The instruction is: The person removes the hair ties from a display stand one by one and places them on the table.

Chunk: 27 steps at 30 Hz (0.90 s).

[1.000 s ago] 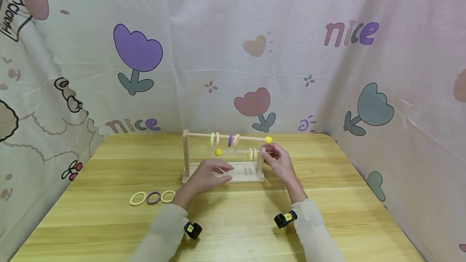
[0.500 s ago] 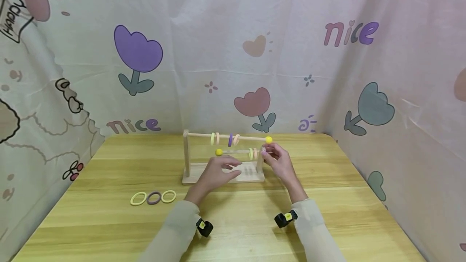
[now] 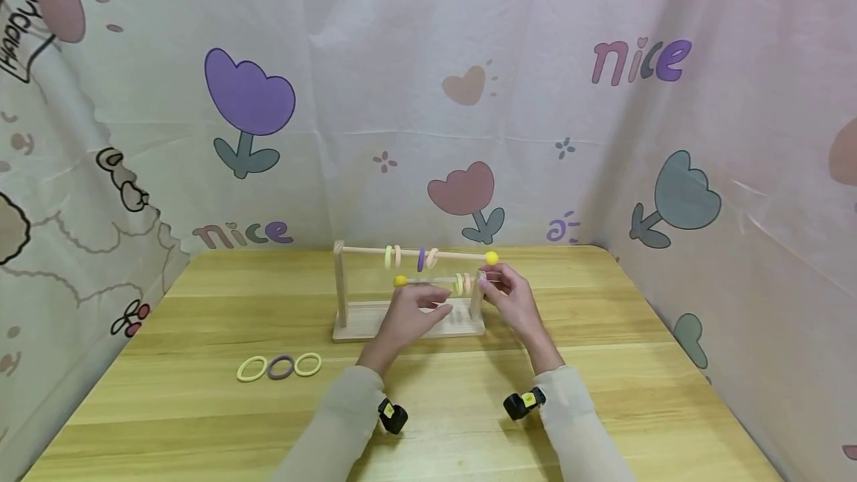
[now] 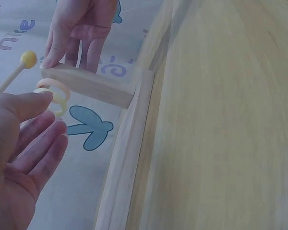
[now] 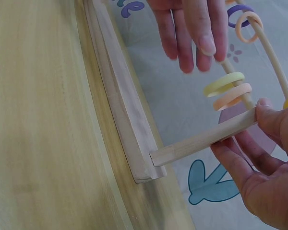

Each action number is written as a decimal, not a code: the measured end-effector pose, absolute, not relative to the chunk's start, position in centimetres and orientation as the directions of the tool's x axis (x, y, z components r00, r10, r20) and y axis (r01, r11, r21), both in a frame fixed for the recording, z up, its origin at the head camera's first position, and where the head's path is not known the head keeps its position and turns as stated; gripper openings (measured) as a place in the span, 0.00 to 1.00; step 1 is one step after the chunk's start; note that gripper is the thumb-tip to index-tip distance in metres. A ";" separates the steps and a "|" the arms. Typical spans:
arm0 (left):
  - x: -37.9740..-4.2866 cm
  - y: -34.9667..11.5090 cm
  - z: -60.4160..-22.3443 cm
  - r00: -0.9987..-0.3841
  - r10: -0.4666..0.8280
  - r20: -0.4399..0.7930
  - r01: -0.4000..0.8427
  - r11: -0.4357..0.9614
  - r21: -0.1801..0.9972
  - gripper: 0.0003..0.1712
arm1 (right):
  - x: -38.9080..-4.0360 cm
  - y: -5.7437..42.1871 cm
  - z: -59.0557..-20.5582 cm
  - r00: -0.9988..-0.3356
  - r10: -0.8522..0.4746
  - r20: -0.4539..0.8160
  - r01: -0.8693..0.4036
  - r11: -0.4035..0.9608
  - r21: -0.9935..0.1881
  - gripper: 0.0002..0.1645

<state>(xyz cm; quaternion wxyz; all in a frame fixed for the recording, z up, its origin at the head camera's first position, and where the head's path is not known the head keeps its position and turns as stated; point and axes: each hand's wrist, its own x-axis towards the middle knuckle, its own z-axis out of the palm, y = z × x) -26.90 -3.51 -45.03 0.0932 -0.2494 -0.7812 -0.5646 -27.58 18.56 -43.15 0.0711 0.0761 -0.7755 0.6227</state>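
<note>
On the wood-grain tabletop [image 3: 167, 407], near its far edge, a wooden ring stand [image 3: 361, 320] is set upright, and its loading can be judged past halfway. A green ring [image 3: 387, 257], a peach ring [image 3: 398, 256], a purple ring [image 3: 421, 259] and a second peach ring [image 3: 432, 258] are carried on the upper rod [image 3: 458, 254]; a yellow-green ring [image 3: 458, 285] and a third peach ring [image 3: 467, 284] are threaded on the lower rod [image 3: 431, 280], close to the right post [image 3: 477, 300]. Off the stand, at front left, a pale yellow ring [image 3: 249, 380], a loose purple ring [image 3: 278, 378] and a second yellow ring [image 3: 306, 375] are laid in a row; these three appear left unthreaded.

The right post's upper end is pinched between the thumb and fingers of the right hand [image 3: 514, 301]. The left hand [image 3: 410, 315] is held by the lower rod, thumb and fingers apart; whether the yellow-green ring is touched cannot be told.

Part of the stand's base is hidden by the left hand. In the right wrist view, the upper rod is cut off by the top edge. Whether the loose rings touch is hard to make out.
</note>
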 end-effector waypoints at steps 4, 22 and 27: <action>-27.0 -2.8 -45.1 -0.880 0.239 0.410 0.467 0.272 0.841 0.14 | -27.6 18.6 -43.2 -0.980 -0.026 0.197 -0.198 0.214 -0.957 0.18; -26.7 -0.5 -45.5 -0.914 0.115 0.389 0.406 0.284 0.869 0.13 | -27.8 18.6 -43.3 -0.982 -0.023 0.190 -0.190 0.231 -0.954 0.18; -26.8 0.0 -45.2 -0.928 0.094 0.361 0.373 0.303 0.877 0.13 | -27.7 18.6 -43.3 -0.982 -0.021 0.187 -0.187 0.225 -0.956 0.17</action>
